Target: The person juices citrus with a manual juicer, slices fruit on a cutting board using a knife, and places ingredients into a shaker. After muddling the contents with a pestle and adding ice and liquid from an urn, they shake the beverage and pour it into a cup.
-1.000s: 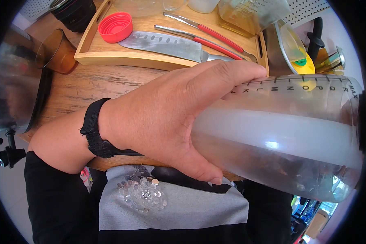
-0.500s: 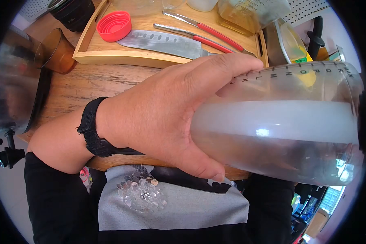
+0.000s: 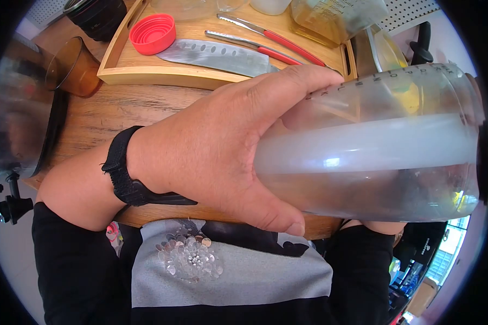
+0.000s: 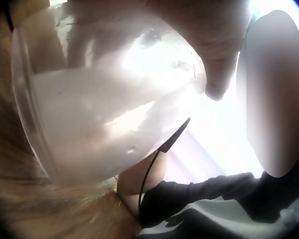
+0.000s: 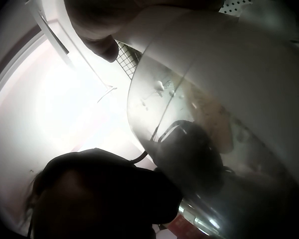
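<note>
A clear cylindrical container [image 3: 374,141] with a row of black letters along its upper side lies nearly level above the table's near edge; a milky white band runs along it. My left hand [image 3: 200,141], black strap at the wrist, grips its left end, fingers over the top and thumb below. The left wrist view shows the container [image 4: 99,104] under the left hand [image 4: 214,45]. At the far end, in the right wrist view, my right hand [image 5: 102,30] holds the container [image 5: 214,94] with fingers round its side; the head view barely shows this hand.
Behind is a wooden tray [image 3: 162,77] with a red collapsible cup [image 3: 153,34], a knife [image 3: 217,56], two red-handled tools and a jug of amber liquid [image 3: 320,27]. An amber glass [image 3: 76,70], a black lens [image 3: 100,19] and a dark cylinder [image 3: 19,108] stand left.
The container's right end has swung upward in the head view, bringing it nearer level. Both hands have kept their grip, and the right forearm now shows below it.
</note>
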Tool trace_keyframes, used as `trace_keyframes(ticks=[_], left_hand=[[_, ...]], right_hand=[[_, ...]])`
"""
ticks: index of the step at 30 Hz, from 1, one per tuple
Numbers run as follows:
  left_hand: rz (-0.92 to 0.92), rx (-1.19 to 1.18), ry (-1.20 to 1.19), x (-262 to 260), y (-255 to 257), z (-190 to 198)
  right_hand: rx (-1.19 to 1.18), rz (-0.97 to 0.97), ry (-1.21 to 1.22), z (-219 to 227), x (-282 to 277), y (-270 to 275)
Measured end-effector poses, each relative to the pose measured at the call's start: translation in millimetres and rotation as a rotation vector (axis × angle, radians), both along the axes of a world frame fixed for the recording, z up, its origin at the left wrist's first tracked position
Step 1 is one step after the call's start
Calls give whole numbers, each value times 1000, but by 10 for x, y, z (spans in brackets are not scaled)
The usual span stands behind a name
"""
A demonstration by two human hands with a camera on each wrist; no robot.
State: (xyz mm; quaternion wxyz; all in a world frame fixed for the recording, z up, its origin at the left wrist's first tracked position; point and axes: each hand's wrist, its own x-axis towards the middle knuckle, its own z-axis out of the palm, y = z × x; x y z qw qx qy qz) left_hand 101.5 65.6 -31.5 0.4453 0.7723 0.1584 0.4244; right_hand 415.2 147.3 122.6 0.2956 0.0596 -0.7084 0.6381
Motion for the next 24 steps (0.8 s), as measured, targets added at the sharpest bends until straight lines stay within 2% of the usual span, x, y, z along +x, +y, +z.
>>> trace_keyframes(ticks=[3,9,11,24], left_hand=[[6,-36,-4,29,-7,17],[29,38,37,-10,2,51],[-53,-5,175,-60,17,107],[-58,-3,158,-42,20,95]], right_hand=[[-4,8,14,12,137,46],[-13,13,39,-1,158,46],[-15,14,48,-6,169,47],[-32,23,103,-43,219,45]])
